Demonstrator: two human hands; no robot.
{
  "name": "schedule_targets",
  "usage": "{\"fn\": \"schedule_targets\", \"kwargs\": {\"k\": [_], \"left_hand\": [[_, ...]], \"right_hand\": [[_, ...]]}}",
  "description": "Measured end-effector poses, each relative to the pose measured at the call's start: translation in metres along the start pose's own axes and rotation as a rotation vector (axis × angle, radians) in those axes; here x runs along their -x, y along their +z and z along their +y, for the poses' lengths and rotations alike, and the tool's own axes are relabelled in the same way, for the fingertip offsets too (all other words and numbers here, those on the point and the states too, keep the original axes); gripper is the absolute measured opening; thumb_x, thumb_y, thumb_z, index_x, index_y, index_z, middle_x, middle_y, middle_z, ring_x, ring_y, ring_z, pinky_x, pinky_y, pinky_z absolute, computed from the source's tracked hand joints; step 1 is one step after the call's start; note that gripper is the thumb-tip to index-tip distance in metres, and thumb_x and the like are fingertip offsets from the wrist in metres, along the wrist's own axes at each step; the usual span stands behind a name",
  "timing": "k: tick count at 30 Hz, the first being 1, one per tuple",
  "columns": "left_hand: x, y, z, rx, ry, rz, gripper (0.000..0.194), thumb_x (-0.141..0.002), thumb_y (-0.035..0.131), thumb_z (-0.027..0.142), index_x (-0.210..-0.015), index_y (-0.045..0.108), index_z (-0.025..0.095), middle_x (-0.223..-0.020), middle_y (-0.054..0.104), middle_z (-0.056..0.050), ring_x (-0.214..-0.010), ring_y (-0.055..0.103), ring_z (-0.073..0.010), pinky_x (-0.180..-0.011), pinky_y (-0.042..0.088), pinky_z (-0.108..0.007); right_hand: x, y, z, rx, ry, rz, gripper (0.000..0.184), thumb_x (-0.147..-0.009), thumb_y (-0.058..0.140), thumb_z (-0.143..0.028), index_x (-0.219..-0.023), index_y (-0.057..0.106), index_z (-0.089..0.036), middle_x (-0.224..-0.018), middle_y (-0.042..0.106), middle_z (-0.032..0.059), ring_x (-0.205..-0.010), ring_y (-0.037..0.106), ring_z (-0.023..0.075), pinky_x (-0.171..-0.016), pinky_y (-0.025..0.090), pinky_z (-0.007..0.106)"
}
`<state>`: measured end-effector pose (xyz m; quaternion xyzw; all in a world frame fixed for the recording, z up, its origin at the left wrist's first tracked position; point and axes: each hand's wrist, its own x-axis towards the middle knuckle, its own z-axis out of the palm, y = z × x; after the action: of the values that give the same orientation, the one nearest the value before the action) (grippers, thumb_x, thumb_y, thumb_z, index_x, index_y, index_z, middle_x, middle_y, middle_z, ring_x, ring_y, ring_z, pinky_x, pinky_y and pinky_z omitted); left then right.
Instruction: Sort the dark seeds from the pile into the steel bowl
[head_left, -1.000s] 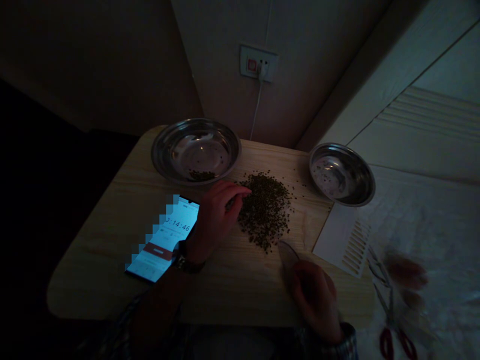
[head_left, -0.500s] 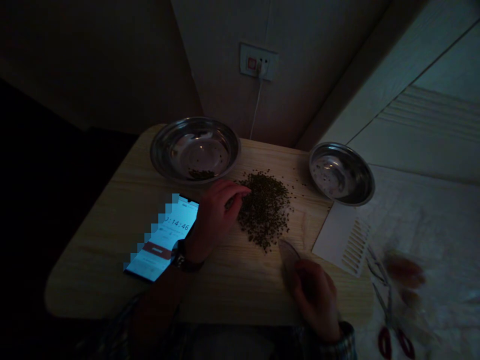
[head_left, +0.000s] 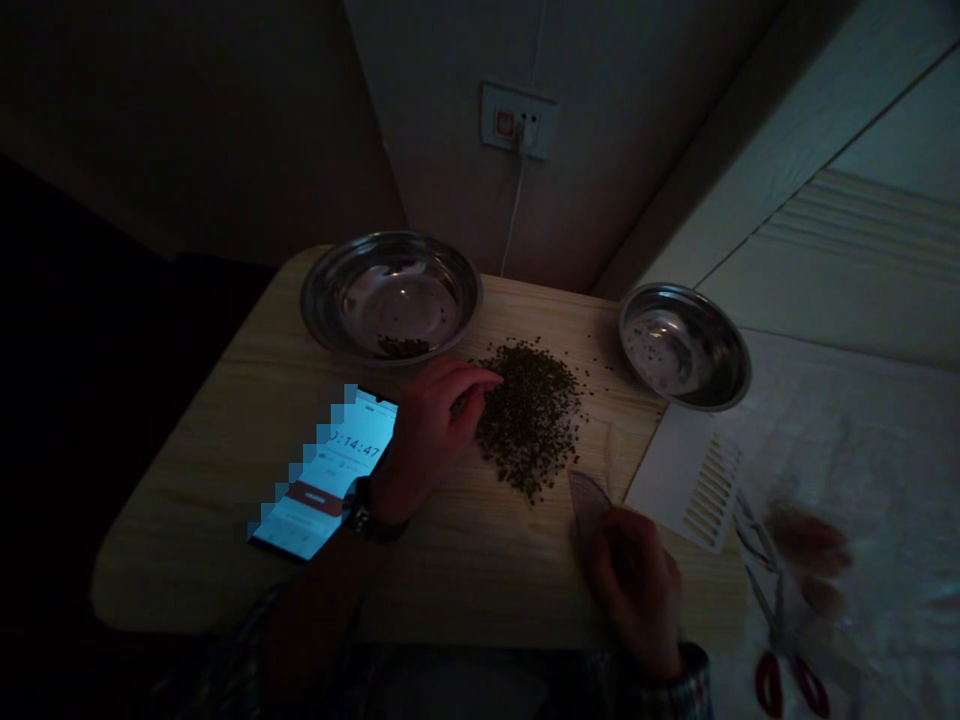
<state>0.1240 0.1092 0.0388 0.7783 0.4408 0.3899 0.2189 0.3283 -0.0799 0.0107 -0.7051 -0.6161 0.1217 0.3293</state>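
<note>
A loose heap of small dark green beans (head_left: 534,415) lies on the wooden table. My left hand (head_left: 442,420), a watch on its wrist, rests at the heap's left side. Its fingers are curled toward the thumb, and dark grains show in the gap; whether they are held or lie behind is unclear. My right hand (head_left: 637,580) is closed on a clear, thin plate with a curved edge (head_left: 589,497), just below and right of the heap. A steel bowl (head_left: 315,315) behind my left hand contains a few beans. The right-hand steel bowl (head_left: 724,350) has small specks inside.
A lit phone (head_left: 311,500) showing a timer lies left of my left wrist. At the right are a white card with comb-like slots (head_left: 667,465), red-handled scissors (head_left: 780,640) and a blurred reddish item (head_left: 810,540). A wall socket (head_left: 517,122) holds a plug with a white cable.
My right hand and the clear plate have shifted slightly right, away from the heap. My left hand stays in place. The phone's timer has advanced from 14:46 to 14:47.
</note>
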Motion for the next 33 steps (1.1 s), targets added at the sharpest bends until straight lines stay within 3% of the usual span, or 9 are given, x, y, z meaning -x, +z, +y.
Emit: {"fn": "schedule_targets", "kwargs": {"k": [13,21,26,33], "left_hand": [[0.0,-0.0007,0.0006,0.006,0.01,0.001,0.022,-0.085,0.052,0.008,-0.095,0.067,0.021,-0.091,0.066,0.0,-0.088,0.06,-0.0159,-0.083,0.048,-0.031],[0.0003,-0.0006,0.0013,-0.001,0.004,-0.012,0.021,-0.086,0.051,0.01,-0.094,0.067,0.021,-0.091,0.066,0.0,-0.089,0.061,-0.0164,-0.082,0.049,-0.032],[0.0007,0.0003,0.0004,0.01,0.003,-0.019,0.021,-0.086,0.052,0.01,-0.095,0.066,0.022,-0.092,0.066,0.0,-0.089,0.061,-0.0163,-0.082,0.048,-0.032],[0.0006,0.0001,0.0005,0.017,0.001,-0.025,0.021,-0.086,0.051,0.01,-0.094,0.066,0.021,-0.092,0.066,-0.001,-0.09,0.061,-0.0168,-0.083,0.048,-0.032]], "right_hand": [[-0.0003,-0.0011,-0.0021,-0.002,0.146,0.099,0.016,-0.087,0.056,-0.024,-0.102,0.053,-0.022,-0.077,0.063,0.0003,-0.065,0.061,0.0139,-0.057,0.049,0.023],[-0.0003,-0.0001,-0.0007,-0.007,0.014,0.025,0.016,-0.086,0.055,-0.021,-0.102,0.054,-0.022,-0.087,0.065,0.0026,-0.074,0.063,0.0152,-0.066,0.051,0.025],[-0.004,-0.001,-0.0052,-0.029,0.065,-0.015,0.017,-0.087,0.055,-0.021,-0.103,0.053,-0.022,-0.08,0.064,0.0009,-0.066,0.062,0.0142,-0.06,0.05,0.025],[-0.0062,-0.0027,-0.0061,-0.03,0.109,0.024,0.012,-0.087,0.055,-0.022,-0.099,0.053,-0.022,-0.071,0.062,-0.001,-0.059,0.059,0.0131,-0.054,0.047,0.023]]}}
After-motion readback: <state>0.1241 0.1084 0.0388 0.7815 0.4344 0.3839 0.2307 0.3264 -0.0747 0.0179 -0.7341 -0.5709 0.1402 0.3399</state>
